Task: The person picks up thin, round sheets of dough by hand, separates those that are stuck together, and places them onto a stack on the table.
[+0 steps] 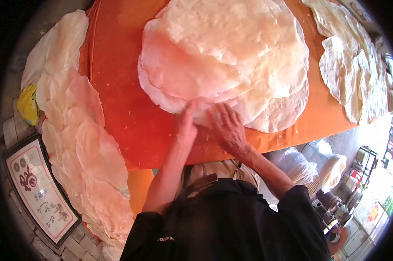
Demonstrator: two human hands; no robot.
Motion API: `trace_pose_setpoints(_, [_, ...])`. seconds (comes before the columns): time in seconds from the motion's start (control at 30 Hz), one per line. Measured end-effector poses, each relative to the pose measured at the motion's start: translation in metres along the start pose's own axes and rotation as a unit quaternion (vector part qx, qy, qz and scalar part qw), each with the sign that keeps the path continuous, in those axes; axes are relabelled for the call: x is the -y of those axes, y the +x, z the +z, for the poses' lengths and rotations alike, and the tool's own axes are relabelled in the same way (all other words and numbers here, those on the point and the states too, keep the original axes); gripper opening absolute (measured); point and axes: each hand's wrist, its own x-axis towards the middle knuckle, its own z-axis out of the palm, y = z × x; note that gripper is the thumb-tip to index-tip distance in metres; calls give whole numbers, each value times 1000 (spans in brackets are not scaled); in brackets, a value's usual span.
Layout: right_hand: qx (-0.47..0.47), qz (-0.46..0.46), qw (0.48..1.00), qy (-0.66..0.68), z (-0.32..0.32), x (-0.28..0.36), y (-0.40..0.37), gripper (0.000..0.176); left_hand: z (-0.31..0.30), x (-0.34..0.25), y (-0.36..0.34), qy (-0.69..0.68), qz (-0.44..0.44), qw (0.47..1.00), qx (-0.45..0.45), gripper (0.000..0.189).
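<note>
A stack of large, thin, round flatbreads (222,48) lies on the orange-covered table in front of me, its layers overlapping unevenly. At the near edge of the stack is my left hand (187,122), seen side-on; its fingertips are smeared by motion and partly lost against the pale bread. My right hand (229,129) rests beside it on the same edge, back of the hand up, fingers spread over the bread. The two hands are a short way apart, with bread edge between them.
More overlapping flatbreads (81,148) run down the left side, and others (353,74) lie at the far right. A framed sign (42,191) stands at lower left, near a yellow bag (28,105). Plastic-wrapped bundles (296,163) and machinery (342,195) are below the table (131,126) at right.
</note>
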Motion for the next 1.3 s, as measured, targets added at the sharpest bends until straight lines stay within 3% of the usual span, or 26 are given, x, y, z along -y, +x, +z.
trace_pose_setpoints(0.07, [15,-17,999,43,-2,19,12,58,-14,-24,8,14,-30,999,-30,51])
trace_pose_setpoints(0.13, [-17,-36,994,103,-4,28,18,56,-30,-46,15,41,-6,999,15,56])
trace_pose_setpoints(0.17, [-31,-45,990,133,-7,31,20,55,-37,-54,17,79,48,996,17,56])
trace_pose_setpoints(0.33, [-89,87,987,97,-40,-26,-6,46,-73,-99,52,157,103,981,-39,50])
trace_pose_setpoints(0.43, [-61,169,984,20,-64,-57,-26,48,-81,-114,56,170,116,979,-1,47])
trace_pose_setpoints(0.53, [-18,125,992,5,-58,-60,-37,46,-85,-117,20,232,99,961,-111,40])
trace_pose_setpoints(0.6, [3,120,992,-27,-52,-52,-35,44,-106,-108,-4,197,175,955,-133,33])
trace_pose_setpoints(0.7, [32,105,993,-34,-53,-44,-27,41,-154,-107,-43,216,189,943,-166,31])
trace_pose_setpoints(0.77, [43,90,994,-39,-54,-41,-22,42,-182,-110,-69,282,219,906,-225,30])
trace_pose_setpoints(0.9, [107,86,968,211,-41,29,30,44,-243,-120,-107,350,305,826,-319,26])
trace_pose_setpoints(0.93, [130,122,945,274,-23,53,44,41,-258,-120,-113,368,332,799,-341,25])
trace_pose_setpoints(0.97, [172,182,883,397,-6,85,65,37,-267,-125,-123,361,298,806,-363,24])
trace_pose_setpoints(1.0, [219,162,889,367,18,117,86,35,-279,-134,-134,370,298,795,-377,23])
trace_pose_setpoints(1.03, [205,94,878,423,50,142,100,35,-289,-138,-144,382,293,786,-389,23])
trace_pose_setpoints(1.1, [185,66,866,460,109,199,130,33,-321,-142,-161,407,292,762,-411,22])
trace_pose_setpoints(1.17, [275,173,745,583,141,248,158,27,-370,-155,-169,427,312,729,-433,22])
trace_pose_setpoints(1.27, [188,127,881,415,178,286,174,26,-421,-183,-179,447,315,693,-470,23])
trace_pose_setpoints(1.3, [236,157,859,427,172,298,177,27,-433,-192,-180,443,315,702,-460,24])
